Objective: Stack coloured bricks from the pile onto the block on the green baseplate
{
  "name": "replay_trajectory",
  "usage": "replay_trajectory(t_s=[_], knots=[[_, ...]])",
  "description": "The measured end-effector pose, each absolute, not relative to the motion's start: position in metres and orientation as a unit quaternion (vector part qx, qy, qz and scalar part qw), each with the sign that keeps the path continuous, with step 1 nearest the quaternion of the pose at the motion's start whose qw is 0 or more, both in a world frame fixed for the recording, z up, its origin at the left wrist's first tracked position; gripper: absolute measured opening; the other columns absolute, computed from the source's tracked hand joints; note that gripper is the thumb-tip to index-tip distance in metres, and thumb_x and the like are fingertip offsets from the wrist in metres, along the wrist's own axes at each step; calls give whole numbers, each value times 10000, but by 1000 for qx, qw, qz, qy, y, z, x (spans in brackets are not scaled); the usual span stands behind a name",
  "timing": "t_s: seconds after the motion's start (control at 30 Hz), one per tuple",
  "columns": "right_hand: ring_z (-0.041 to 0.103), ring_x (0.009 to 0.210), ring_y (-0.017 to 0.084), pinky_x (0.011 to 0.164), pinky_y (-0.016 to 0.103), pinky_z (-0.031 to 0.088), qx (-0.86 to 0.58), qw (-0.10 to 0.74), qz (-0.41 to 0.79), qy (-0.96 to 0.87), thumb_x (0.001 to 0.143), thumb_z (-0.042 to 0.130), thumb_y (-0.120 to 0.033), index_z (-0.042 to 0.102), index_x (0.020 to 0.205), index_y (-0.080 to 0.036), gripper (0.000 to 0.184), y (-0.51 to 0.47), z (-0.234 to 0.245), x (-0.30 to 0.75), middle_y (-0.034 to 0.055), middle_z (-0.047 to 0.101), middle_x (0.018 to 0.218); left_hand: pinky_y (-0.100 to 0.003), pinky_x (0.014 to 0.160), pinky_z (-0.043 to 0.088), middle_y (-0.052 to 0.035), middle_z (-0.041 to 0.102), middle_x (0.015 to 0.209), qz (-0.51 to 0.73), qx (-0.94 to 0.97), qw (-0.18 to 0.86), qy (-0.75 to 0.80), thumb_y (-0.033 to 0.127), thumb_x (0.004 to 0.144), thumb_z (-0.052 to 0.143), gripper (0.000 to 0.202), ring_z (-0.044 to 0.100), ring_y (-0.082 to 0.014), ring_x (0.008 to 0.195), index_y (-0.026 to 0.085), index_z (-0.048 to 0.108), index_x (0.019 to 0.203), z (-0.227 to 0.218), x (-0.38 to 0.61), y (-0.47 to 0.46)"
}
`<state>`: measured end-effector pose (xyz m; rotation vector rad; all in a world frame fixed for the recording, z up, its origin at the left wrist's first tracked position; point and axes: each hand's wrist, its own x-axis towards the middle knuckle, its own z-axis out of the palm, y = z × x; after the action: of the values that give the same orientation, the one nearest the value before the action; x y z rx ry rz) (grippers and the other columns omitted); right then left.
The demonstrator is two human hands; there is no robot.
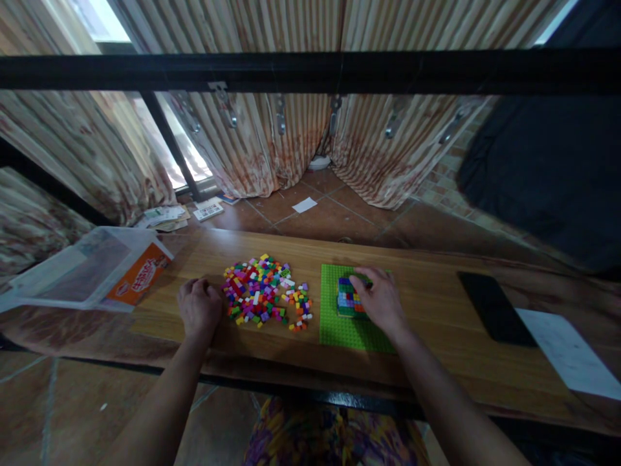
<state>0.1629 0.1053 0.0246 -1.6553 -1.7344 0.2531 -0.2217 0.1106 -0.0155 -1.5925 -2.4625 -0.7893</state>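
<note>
Half-curled right hand [383,299], hold unclear, meets a multicoloured plastic-brick block [346,299] on a green studded baseplate [334,332]; straight pressing suits best. Nine o'clock: left hand [200,307], loosely curled, contents hidden.

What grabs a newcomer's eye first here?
Probably the spread of multicoloured bricks on the table, beside the left hand. Next, the green baseplate to their right, bearing a brick block with the right hand at it. Then the orange label on the plastic box, far left.
</note>
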Motion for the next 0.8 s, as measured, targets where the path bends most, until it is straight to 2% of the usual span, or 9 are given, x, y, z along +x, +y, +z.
replay_trajectory(t_s=[0.13,0.37,0.53,0.8], knots=[[601,1000,247,956,446,417,-647,336,141,-669,848,553,-432,718,955,-222,288,112,17,161,84,700,1027,-442,1033,391,-178,589,1123,-263,-525,54,-808,244,810,418,354,499,-305,1143,93,663,1016,-16,-222,110],[663,852,204,817,360,489,-659,355,252,-613,818,588,-418,734,894,-232,248,113,13,160,42,740,924,-456,1040,384,-177,589,1133,-267,-522,55,-808,246,806,428,350,493,-313,1151,100,664,1021,-19,-223,111],[660,834,201,783,344,487,-667,345,256,-608,820,583,-423,733,891,-240,247,114,13,159,31,738,911,-457,1043,384,-179,583,1146,-270,-521,52,-808,243,812,427,356,487,-314,1160,96,661,1038,-19,-223,110],[641,904,199,838,345,471,-661,321,225,-640,845,560,-450,721,916,-258,261,114,7,160,36,719,980,-461,1039,384,-182,579,1144,-266,-526,51,-806,246,822,422,362,490,-313,1162,89,654,1051,-19,-224,110]])
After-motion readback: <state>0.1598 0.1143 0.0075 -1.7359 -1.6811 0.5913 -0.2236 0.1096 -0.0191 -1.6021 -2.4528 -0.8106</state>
